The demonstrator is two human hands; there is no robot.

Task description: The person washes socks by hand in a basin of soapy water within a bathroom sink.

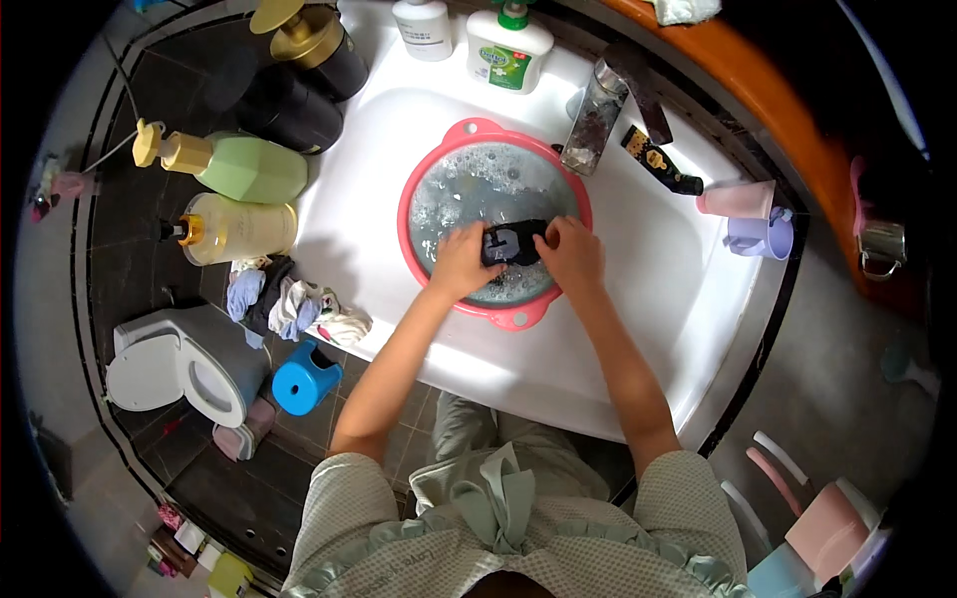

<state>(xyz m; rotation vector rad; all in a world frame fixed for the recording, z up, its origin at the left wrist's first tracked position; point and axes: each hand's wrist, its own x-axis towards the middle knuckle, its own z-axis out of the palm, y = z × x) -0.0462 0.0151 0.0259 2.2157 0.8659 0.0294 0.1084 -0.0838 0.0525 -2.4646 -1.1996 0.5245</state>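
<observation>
A round pink plastic basin (407,261) of cloudy, soapy water stands in a white sink (658,291). Over the near half of the basin, both hands hold a small wet black cloth (514,244) with a grey pattern, stretched between them at the water. My left hand (465,260) grips its left end, thumb pointing to the right. At its right end, the fingers and thumb of my right hand (572,253) pinch the fabric. What kind of garment the cloth is, I cannot tell. Foam and bubbles lie on the water around it.
Crumpled clothes (288,303) lie on the sink's left edge, below several pump bottles (254,168). A hand soap bottle (508,56) stands at the back. Right of the basin are a faucet (598,112), a black tube (658,161), a pink tube (740,200) and a purple cup (761,238).
</observation>
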